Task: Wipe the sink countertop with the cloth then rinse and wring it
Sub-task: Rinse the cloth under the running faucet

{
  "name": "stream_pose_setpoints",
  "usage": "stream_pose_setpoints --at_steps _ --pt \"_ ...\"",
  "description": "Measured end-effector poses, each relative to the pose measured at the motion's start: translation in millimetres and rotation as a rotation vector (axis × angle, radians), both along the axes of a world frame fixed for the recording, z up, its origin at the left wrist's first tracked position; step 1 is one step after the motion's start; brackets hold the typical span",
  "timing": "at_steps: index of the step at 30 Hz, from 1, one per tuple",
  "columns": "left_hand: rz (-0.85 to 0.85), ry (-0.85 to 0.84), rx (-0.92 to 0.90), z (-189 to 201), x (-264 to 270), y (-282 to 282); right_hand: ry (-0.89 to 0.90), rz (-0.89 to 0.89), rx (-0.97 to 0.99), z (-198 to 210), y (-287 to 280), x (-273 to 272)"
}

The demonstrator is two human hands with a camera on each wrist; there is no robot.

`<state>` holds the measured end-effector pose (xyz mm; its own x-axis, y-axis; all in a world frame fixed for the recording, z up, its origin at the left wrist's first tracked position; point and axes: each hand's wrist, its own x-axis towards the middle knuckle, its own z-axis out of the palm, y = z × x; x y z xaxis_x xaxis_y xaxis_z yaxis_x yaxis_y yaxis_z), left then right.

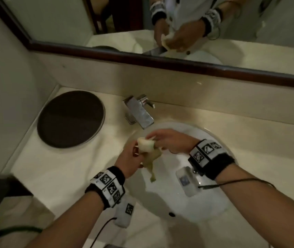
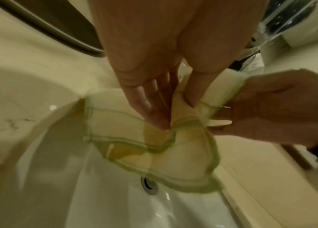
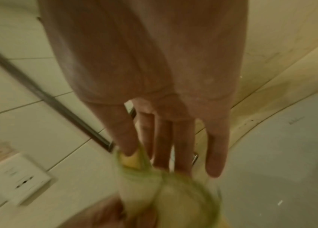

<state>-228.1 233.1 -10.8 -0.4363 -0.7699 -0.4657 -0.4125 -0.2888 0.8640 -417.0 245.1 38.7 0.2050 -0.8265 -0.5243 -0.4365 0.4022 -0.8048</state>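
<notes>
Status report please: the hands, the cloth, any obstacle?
Left hand and right hand both grip cloth. Cloth bunched over basin, tail hanging. Faucet close behind; nothing blocking.

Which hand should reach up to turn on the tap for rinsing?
Probably the right hand: it is nearer the tap and only pinches the cloth, while the left hand holds more of it.

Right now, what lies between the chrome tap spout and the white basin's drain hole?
In the head view, both hands, left and right, hold the yellow-green cloth there, over the white basin.
</notes>
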Motion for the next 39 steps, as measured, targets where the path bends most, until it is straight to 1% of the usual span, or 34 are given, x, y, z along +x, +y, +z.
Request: stream_pose_setpoints --at_steps 2,3,4,7,9,13,16,19,21,22,25,27,29,31,33,34,36,37,38,39 --pt "0.050 -0.023 -0.063 -5.9 -2.5 1.5 -0.008 -0.239 0.004 -8.0 -24.7 -13.5" --pt "0.049 -0.048 -0.108 -8.7 -3.5 2.3 0.006 -0.325 -0.008 -12.6 -37.4 -17.7" --pt "0.034 -0.073 -0.154 -11.4 -4.5 3.1 0.058 -0.345 -0.034 -16.9 -49.8 -20.2" --pt "-0.003 -0.119 -0.203 -15.1 -10.5 1.5 0.332 -0.196 -0.165 -29.8 -79.1 -22.2" --pt "0.004 -0.141 -0.211 -15.2 -15.6 -2.9 0.484 -0.149 -0.252 -38.1 -91.4 -24.4" --pt "0.014 -0.206 -0.225 -20.9 -25.3 -15.7 0.693 -0.030 -0.369 -39.7 -101.1 -28.5" --pt "0.038 -0.222 -0.208 -28.9 -32.6 -23.3 0.834 0.063 -0.408 -37.2 -105.2 -33.6" --pt "0.048 -0.215 -0.180 -32.1 -38.2 -28.3 0.872 0.030 -0.381 -36.2 -108.7 -38.9" --pt "0.083 -0.194 -0.134 -35.3 -40.0 -33.0 0.814 -0.042 -0.302 -38.8 -109.1 -40.0" --pt "0.109 -0.176 -0.110 -36.9 -40.6 -35.7 0.753 -0.077 -0.266 -41.8 -106.9 -39.7" --pt "0.239 -0.081 0.011 -33.8 -44.9 -41.5 0.523 -0.229 -0.185 -62.7 -92.6 -42.7" --pt "0.356 0.018 0.122 -29.5 -48.7 -42.4 0.350 -0.314 -0.045 -88.0 -75.9 -45.5" --pt "0.456 0.096 0.210 -26.7 -50.2 -42.6 0.285 -0.326 0.103 -112.9 -58.8 -42.1" --pt "0.528 0.149 0.289 -25.6 -49.0 -41.3 0.237 -0.333 0.214 -125.2 -46.4 -33.5" --pt "0.597 0.229 0.370 -26.5 -45.3 -41.0 0.128 -0.403 0.271 -132.8 -40.4 -23.6" --pt "0.622 0.268 0.401 -26.9 -43.5 -40.5 0.004 -0.466 0.319 -133.9 -38.1 -19.6" --pt "0.645 0.301 0.441 -27.2 -39.8 -40.8 -0.357 -0.632 0.513 -143.9 -39.2 -13.9" --pt "0.657 0.300 0.455 -29.1 -37.9 -40.8 -0.502 -0.679 0.577 -148.7 -40.5 -10.7" --pt "0.662 0.276 0.452 -32.3 -35.9 -41.7 -0.580 -0.680 0.596 -148.6 -43.5 -8.0" --pt "0.654 0.253 0.448 -34.4 -35.5 -42.4 -0.566 -0.656 0.574 -147.8 -48.2 -5.6"
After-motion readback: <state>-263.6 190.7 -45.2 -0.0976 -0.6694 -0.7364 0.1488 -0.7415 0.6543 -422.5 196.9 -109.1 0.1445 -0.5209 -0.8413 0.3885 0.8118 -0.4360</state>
